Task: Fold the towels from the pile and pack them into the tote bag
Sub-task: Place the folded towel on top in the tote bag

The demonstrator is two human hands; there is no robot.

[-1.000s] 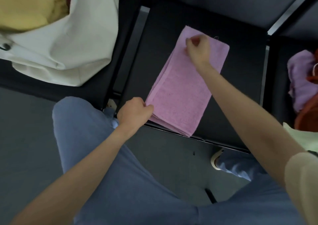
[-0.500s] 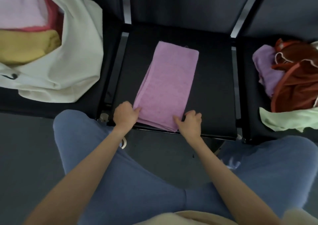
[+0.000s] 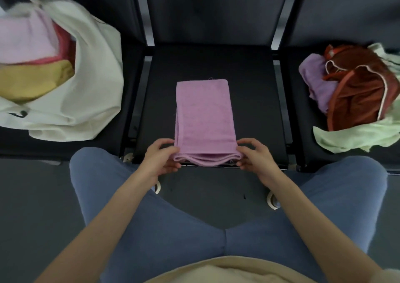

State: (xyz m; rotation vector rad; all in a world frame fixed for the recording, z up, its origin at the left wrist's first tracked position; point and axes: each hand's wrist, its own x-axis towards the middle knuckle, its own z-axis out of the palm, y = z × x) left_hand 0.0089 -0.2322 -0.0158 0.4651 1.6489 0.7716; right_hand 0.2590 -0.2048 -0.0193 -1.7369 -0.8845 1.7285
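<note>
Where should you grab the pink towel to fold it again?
Grab the pink towel by its two near corners, coming from the seat's front edge. It lies as a long strip pointing away, its layered end hanging at that edge. The left hand and right hand already pinch those corners.

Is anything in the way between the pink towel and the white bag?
Nothing visible blocks it. Both hands, left hand and right hand, grip the pink towel at its near corners. The tote bag lies open on the next seat left, with only a seat gap between.
</note>
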